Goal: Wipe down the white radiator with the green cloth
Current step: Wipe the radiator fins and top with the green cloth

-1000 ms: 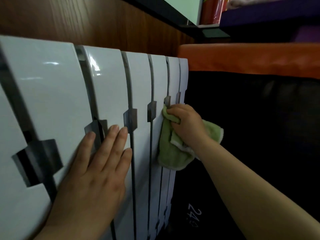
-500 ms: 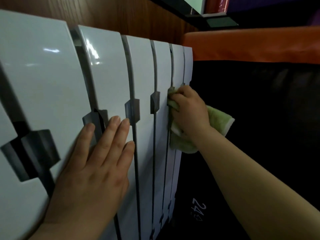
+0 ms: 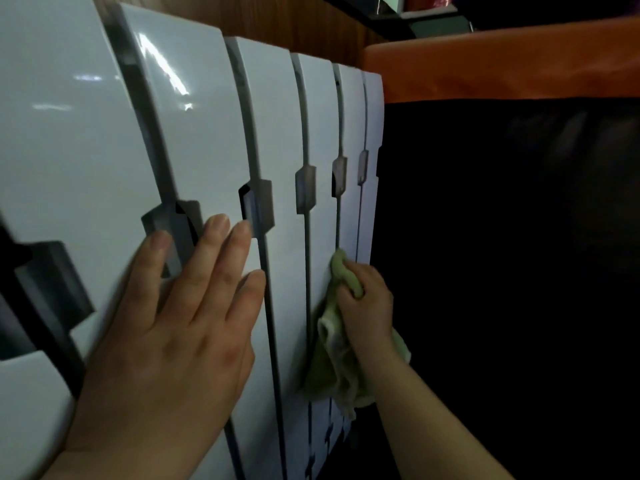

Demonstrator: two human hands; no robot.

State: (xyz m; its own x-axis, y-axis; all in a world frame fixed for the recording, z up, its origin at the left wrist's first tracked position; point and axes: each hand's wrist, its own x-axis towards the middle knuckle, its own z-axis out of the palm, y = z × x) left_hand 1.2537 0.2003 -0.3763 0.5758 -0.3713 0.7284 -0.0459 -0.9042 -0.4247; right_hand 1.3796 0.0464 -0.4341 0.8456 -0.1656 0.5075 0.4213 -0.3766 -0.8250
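Observation:
The white radiator [image 3: 194, 140] fills the left half of the view, its glossy vertical sections running away to the right. My left hand [image 3: 180, 327] lies flat on a near section, fingers straight and spread. My right hand [image 3: 367, 306] grips the bunched green cloth [image 3: 332, 362] and holds it against the lower part of the far sections, below the grey notches. Part of the cloth hangs loose under the hand.
A black surface [image 3: 502, 271] with an orange band [image 3: 502, 64] on top stands right beside the radiator's far end. Brown wood panelling [image 3: 277, 19] runs behind the radiator, with a dark shelf edge above it.
My right hand has slid the cloth down the far sections, from the notches to well below them. My left hand stays flat in the same place.

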